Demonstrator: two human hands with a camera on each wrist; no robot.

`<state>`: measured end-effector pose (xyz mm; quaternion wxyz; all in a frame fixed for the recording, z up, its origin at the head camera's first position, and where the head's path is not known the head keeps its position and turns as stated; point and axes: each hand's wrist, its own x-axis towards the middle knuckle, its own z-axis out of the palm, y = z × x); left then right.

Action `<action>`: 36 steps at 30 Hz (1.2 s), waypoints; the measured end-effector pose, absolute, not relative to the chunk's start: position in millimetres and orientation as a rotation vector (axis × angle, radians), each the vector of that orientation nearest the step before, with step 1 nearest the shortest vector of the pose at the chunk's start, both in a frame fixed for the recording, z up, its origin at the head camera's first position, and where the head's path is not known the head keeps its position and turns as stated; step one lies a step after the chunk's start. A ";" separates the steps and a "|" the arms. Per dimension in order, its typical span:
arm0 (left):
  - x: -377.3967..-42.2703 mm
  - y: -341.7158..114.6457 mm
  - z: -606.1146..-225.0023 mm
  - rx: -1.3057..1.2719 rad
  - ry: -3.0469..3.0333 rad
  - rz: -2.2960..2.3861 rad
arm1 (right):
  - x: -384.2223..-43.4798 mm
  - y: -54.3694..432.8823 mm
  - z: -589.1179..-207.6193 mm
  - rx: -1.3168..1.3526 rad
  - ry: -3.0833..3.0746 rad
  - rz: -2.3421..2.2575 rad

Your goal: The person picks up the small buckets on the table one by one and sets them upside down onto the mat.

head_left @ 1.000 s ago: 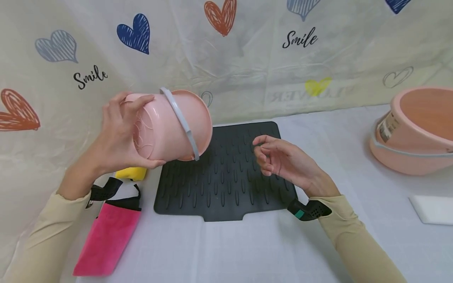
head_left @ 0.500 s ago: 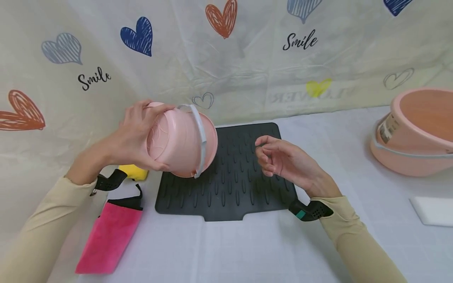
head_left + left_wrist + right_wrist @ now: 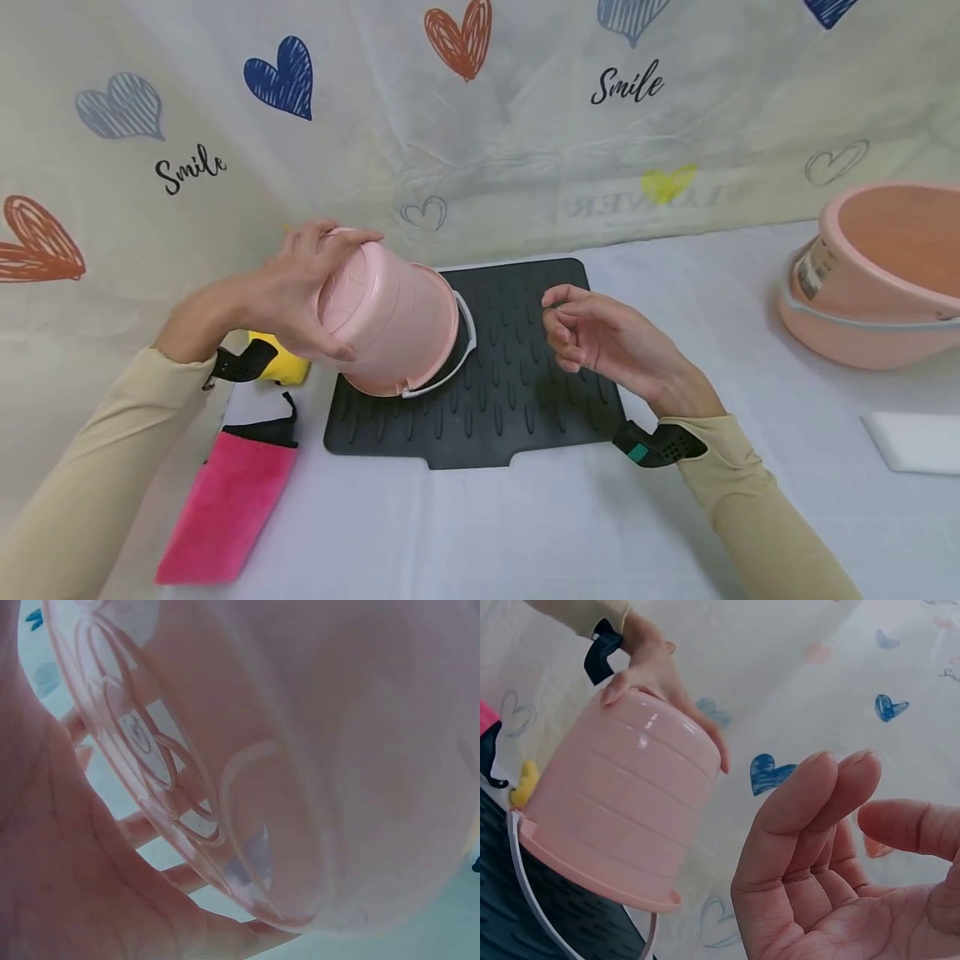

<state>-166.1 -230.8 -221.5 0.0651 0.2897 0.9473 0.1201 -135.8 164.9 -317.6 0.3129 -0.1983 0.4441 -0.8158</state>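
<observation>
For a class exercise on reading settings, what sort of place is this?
Probably an indoor tabletop, perhaps arranged for a demonstration: a white cloth covers it, a heart-printed sheet stands behind, and a dark ridged mat lies on top.

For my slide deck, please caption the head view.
A person's left grip holds a pink bucket tilted, mouth downward, over a dark ridged mat; right grip empty.

Two pale pink round plastic buckets: a left bucket (image 3: 393, 325) and a far-right bucket (image 3: 870, 304). Two bare hands: a left hand (image 3: 303, 287) and a right hand (image 3: 609, 343). Two black wristbands (image 3: 660, 444). One dark grey ridged mat (image 3: 517, 392). At left, one bright pink, black-ended fabric piece (image 3: 228, 508) and one small yellow object (image 3: 288, 362). At right, one flat white slab (image 3: 915, 442).
</observation>
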 end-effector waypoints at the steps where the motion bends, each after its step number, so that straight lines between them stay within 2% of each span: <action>1: -167.6 -230.9 -222.0 0.878 2.856 0.368 | -135.9 165.6 -317.7 -0.522 1.171 -2.155; 36: -197.0 -218.4 -243.0 0.783 2.710 0.263 | -136.2 163.9 -318.0 -0.509 1.175 -2.152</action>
